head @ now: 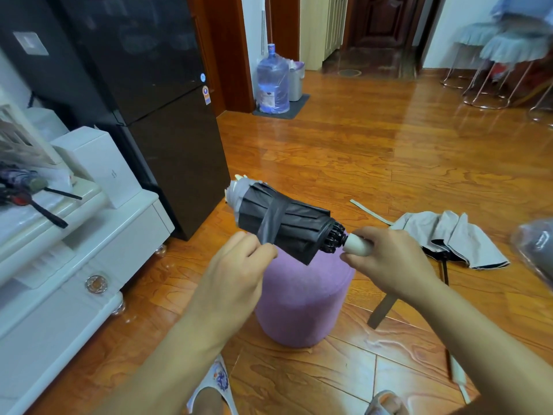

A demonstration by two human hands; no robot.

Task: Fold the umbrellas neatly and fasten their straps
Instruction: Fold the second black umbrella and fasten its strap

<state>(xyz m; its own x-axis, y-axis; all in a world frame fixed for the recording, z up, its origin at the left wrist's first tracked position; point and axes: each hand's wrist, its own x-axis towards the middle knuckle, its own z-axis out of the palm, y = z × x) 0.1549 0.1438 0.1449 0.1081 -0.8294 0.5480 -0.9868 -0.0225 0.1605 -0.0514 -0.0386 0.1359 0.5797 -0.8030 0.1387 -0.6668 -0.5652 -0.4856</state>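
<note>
- Above the purple stool (302, 298), a rolled black umbrella (287, 223) is held in the air, tilted with its tip up and to the left, which keeps both hands free to work all round it.
- The right hand (386, 259) is curled round the cream handle (357, 245), steadying the roll so the pleats stay tight.
- The left hand (242, 262) pinches the end of the grey strap (270, 223), which crosses the canopy diagonally; whether its fastener has met is hidden behind the fingers, probably not yet.
- On the floor (374, 145) to the right lies 1 grey umbrella (449, 241), loose and unrolled, likely waiting its turn.
- More umbrellas (27, 190) rest on the white cabinet (89, 250) at left.
</note>
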